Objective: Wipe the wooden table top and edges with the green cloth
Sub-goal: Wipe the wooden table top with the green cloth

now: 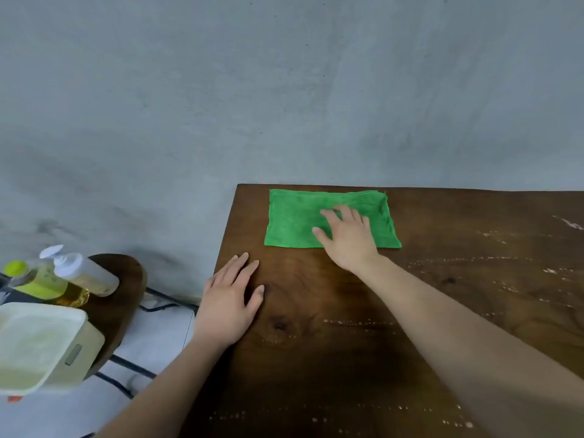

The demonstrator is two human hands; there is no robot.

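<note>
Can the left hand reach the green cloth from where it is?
Probably yes. The left hand lies flat on the table, and only bare wood separates it from the cloth under the right hand.

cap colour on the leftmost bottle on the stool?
Lime green cap on the bottle, seen in the head view.

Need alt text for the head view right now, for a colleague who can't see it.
Right hand presses flat on the green cloth near the far left corner of the wooden table; left hand rests flat on the table's left edge.
</note>
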